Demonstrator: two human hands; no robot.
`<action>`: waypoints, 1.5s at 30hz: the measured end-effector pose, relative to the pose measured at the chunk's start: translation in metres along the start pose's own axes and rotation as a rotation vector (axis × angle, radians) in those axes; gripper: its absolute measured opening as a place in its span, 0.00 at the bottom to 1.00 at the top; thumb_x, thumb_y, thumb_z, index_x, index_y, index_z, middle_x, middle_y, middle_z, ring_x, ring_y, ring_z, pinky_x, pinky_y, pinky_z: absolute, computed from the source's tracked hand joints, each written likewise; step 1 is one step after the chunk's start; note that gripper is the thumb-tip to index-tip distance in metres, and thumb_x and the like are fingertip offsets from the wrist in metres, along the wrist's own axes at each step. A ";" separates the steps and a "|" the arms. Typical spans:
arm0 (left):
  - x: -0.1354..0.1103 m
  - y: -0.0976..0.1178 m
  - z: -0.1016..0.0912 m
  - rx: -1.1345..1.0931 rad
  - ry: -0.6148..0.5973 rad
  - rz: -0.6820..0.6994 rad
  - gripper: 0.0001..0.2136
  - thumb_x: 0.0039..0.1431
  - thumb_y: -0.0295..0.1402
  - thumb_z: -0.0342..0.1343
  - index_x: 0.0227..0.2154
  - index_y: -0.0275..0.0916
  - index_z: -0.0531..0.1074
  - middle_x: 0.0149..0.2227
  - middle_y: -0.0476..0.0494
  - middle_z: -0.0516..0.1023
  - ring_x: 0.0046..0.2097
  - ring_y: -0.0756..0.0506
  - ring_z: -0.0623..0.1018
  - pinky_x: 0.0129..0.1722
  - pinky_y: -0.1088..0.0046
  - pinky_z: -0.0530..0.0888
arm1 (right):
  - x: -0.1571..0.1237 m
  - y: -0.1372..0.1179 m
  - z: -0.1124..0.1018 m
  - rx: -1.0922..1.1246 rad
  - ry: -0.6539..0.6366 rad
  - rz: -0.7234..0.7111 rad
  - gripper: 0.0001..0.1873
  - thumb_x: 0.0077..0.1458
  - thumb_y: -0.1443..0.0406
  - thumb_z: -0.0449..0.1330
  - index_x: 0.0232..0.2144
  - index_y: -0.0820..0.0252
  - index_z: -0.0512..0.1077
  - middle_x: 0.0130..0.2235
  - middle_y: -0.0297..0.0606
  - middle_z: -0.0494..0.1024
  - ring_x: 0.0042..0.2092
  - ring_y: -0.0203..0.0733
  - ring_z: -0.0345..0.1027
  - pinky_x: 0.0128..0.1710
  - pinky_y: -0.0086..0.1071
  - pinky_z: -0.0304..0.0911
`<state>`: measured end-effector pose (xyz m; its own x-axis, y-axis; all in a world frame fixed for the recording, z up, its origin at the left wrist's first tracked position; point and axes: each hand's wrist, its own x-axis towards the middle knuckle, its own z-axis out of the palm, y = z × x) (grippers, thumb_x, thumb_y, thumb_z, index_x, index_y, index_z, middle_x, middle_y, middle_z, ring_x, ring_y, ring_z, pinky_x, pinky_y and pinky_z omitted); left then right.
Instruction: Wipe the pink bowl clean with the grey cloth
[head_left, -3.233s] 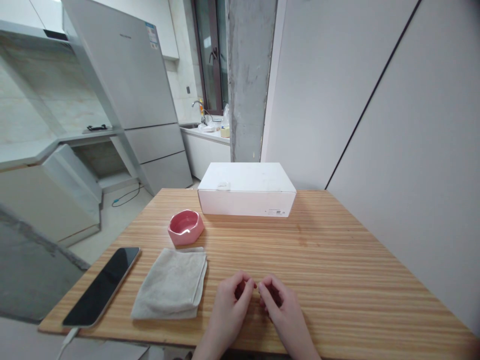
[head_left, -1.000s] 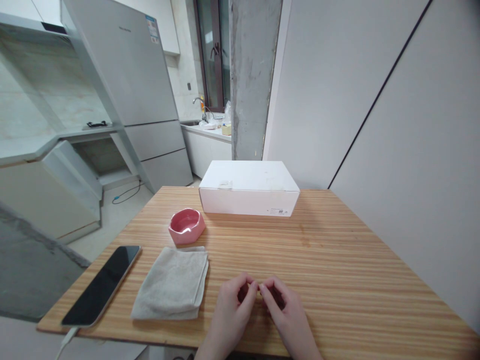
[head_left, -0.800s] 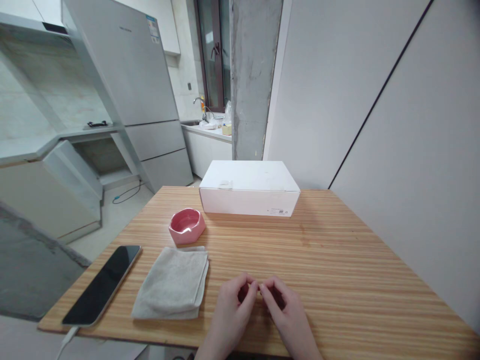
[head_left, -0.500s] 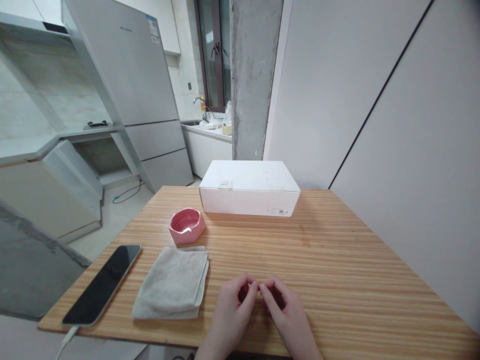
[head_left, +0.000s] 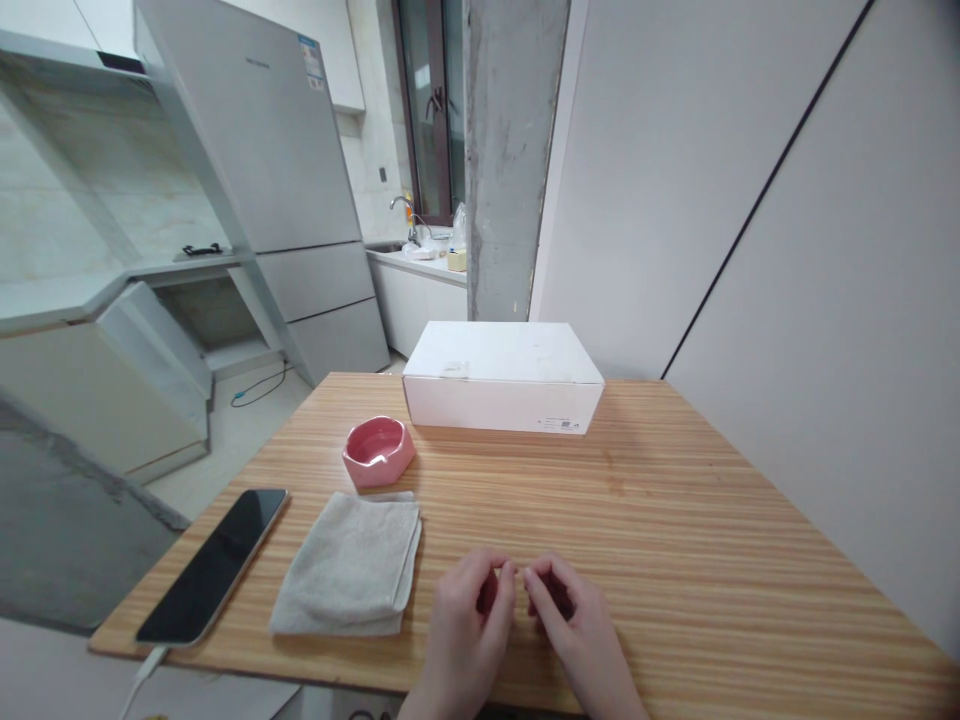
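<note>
Little has moved since the earlier frames: the whole scene sits slightly further right in the frame, and both hands remain in the same place at the lower centre.

Upper left: a grey fridge point(head_left: 277, 150) stands against the kitchen wall.

Lower left: a dark phone point(head_left: 214, 565) lies face up near the table's left edge, with a white cable point(head_left: 146, 668) hanging from its near end.

Just right of the phone, and apart from it, a folded grey cloth point(head_left: 349, 565) lies flat. A pink bowl point(head_left: 379, 451) stands just beyond the cloth's far edge.

Lower centre: the left hand point(head_left: 469, 625) rests on the wooden table point(head_left: 712, 560), just right of the cloth and not touching it. Its fingers are curled in, with a narrow opening. Whether it pinches anything cannot be told.

Centre: a closed white box point(head_left: 502, 385) sits at the far edge of the table, well apart from the hands. A bare concrete pillar point(head_left: 510, 150) rises behind it.

The right hand point(head_left: 577, 630) rests on the table beside the left hand. It is curled in the same way, its fingertips almost meeting those of the left. Whether it holds anything cannot be told either.

Right: the table fills the lower half of the frame, running from the near edge under the hands to the box. A pale wall panel point(head_left: 750, 200) borders its right side.
</note>
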<state>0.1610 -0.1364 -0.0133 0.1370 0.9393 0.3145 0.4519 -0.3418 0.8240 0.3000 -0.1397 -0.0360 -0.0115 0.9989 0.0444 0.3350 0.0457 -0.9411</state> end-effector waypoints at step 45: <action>0.142 -0.018 -0.011 0.017 -0.009 -0.094 0.34 0.34 0.34 0.70 0.50 0.39 0.69 0.49 0.40 0.76 0.50 0.39 0.76 0.49 0.65 0.71 | 0.000 0.005 -0.001 0.013 -0.020 -0.026 0.19 0.59 0.50 0.51 0.24 0.57 0.65 0.22 0.31 0.65 0.25 0.37 0.61 0.25 0.29 0.57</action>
<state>0.1622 0.0028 0.0214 0.1011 0.9674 0.2321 0.4781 -0.2518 0.8414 0.3031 -0.1391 -0.0407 -0.0391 0.9973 0.0624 0.3225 0.0717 -0.9438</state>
